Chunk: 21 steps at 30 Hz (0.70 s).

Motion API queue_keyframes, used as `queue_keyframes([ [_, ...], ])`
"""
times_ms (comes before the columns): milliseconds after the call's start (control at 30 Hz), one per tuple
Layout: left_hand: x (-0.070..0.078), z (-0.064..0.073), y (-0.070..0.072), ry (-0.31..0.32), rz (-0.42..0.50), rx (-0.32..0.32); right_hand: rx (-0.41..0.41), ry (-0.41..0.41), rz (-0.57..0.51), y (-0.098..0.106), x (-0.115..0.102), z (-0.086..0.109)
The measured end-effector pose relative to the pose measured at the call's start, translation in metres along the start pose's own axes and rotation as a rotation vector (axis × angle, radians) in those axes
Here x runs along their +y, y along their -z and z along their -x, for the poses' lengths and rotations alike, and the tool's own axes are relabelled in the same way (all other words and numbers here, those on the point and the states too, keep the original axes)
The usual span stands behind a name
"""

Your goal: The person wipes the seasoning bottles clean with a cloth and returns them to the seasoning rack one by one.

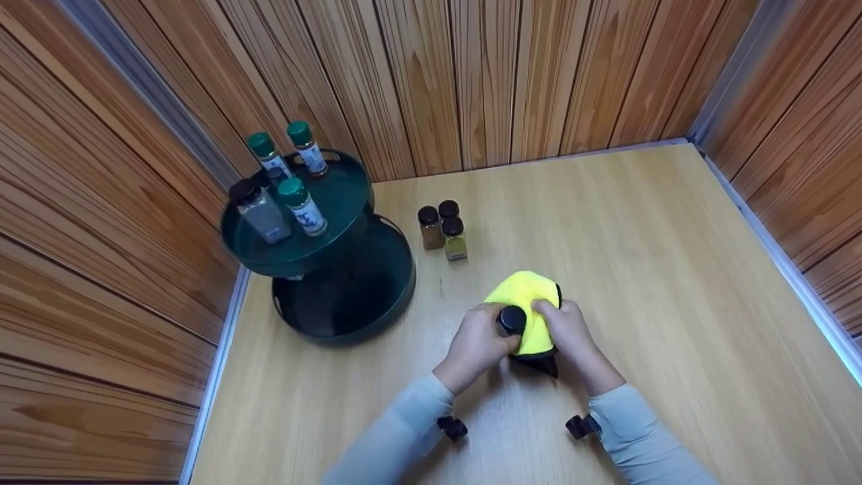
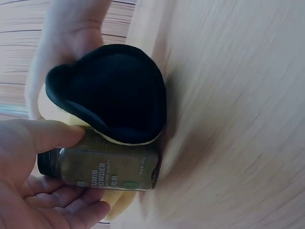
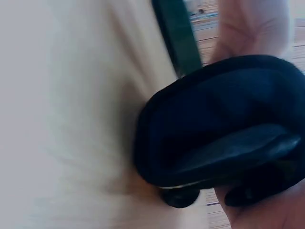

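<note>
My left hand (image 1: 475,342) grips a spice jar (image 2: 112,167) labelled cumin powder; its black lid (image 1: 512,320) shows from above in the head view. In the left wrist view, the thumb lies on one side of the jar and the fingers on the other. My right hand (image 1: 574,331) pinches a yellow cloth (image 1: 524,291) with black edging, held against the jar's side. The cloth's dark underside (image 2: 114,90) bulges toward the left wrist camera. It also covers much of the right wrist view, hiding most of the right fingers.
A dark green two-tier rack (image 1: 343,286) stands at the left. Its top tier carries green-capped shakers (image 1: 308,217) and a dark-lidded jar (image 1: 264,214). Three small black-lidded jars (image 1: 455,244) stand together beyond my hands. Wood-panelled walls (image 1: 485,81) border the table (image 1: 673,269).
</note>
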State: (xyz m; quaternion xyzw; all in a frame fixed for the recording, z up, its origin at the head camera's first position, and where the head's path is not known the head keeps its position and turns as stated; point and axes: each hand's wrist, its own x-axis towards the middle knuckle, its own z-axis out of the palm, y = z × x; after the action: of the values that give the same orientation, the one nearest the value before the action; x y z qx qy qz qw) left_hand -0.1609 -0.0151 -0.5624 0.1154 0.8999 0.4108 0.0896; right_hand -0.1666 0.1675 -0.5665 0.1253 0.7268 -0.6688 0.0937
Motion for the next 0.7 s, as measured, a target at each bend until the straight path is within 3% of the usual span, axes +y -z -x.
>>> queue_keyframes([
  [300, -0.001, 0.0, 0.001, -0.027, -0.074, 0.03, -0.026, 0.041, -0.13, 0.006, -0.026, 0.016],
  [533, 0.001, 0.001, -0.001, -0.038, -0.074, 0.028, 0.029, -0.078, -0.189, -0.004, 0.006, 0.001],
  [700, -0.001, 0.001, -0.003, -0.006, -0.036, 0.039, -0.015, -0.105, -0.131, 0.0, 0.007, -0.003],
])
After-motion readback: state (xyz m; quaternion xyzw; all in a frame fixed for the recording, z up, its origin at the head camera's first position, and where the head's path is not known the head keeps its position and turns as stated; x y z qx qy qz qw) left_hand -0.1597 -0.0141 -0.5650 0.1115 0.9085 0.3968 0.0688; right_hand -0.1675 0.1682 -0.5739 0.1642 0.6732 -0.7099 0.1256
